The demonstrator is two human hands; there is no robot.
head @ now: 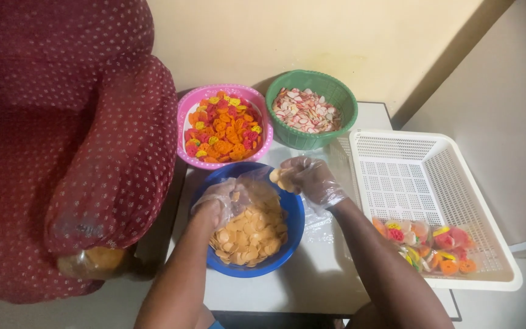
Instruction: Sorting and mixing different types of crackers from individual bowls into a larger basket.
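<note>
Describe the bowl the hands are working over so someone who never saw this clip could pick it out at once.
On the small white table beside the dark red armchair stand three round containers. The blue bowl is the nearest to the person, under the gloved left hand and right hand. Unlike the pink basket of red and orange pieces and the green basket of pale ones, it holds plain tan discs.

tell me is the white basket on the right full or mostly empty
Mostly empty. The white basket shows bare mesh floor across most of it; only a few small filled bags lie at its near end.
</note>
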